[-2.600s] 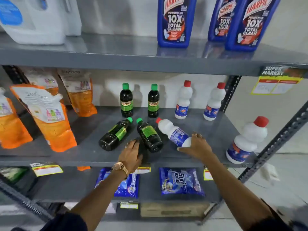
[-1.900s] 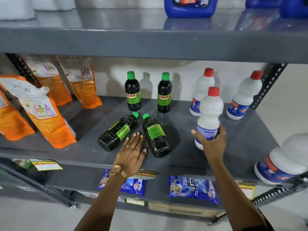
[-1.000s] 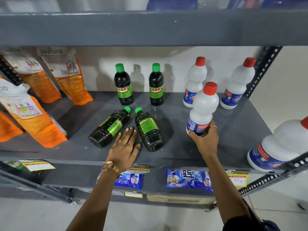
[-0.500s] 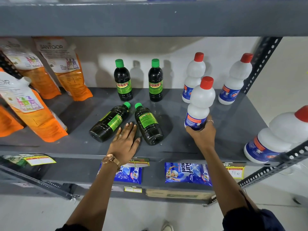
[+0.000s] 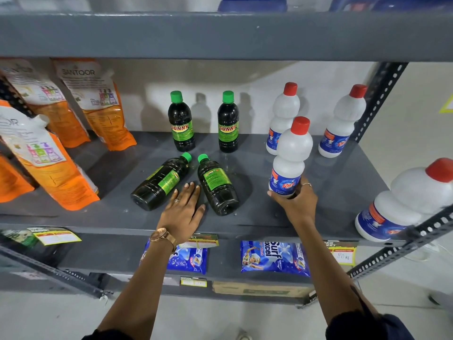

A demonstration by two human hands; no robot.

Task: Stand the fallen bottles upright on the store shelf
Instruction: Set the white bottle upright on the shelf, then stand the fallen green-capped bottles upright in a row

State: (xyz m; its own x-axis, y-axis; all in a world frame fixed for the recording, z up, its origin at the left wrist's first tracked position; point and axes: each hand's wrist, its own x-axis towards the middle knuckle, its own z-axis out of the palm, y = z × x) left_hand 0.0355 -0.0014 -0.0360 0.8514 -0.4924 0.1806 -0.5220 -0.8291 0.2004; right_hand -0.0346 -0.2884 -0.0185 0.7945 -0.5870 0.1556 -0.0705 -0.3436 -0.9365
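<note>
Two dark bottles with green caps lie on their sides on the grey shelf (image 5: 331, 192): the left fallen bottle (image 5: 160, 184) and the right fallen bottle (image 5: 217, 187), caps pointing back. My left hand (image 5: 183, 208) rests flat on the shelf between them, fingers apart, holding nothing. My right hand (image 5: 296, 202) grips the base of a white red-capped bottle (image 5: 291, 155), held upright; whether its base touches the shelf I cannot tell. Behind stand two upright dark bottles (image 5: 181, 121) (image 5: 228, 121) and two upright white bottles (image 5: 283, 116) (image 5: 343, 121).
Orange refill pouches (image 5: 98, 104) lean at the shelf's left. A large white bottle (image 5: 404, 204) stands at the right front corner by the perforated post (image 5: 377, 99). The upper shelf (image 5: 220, 35) overhangs. Blue detergent packets (image 5: 272, 258) lie on the shelf below.
My right hand picked the white bottle up from lying flat, turned it upright and shifted it slightly. My left hand stayed flat between the dark bottles. The camera dipped lower.
</note>
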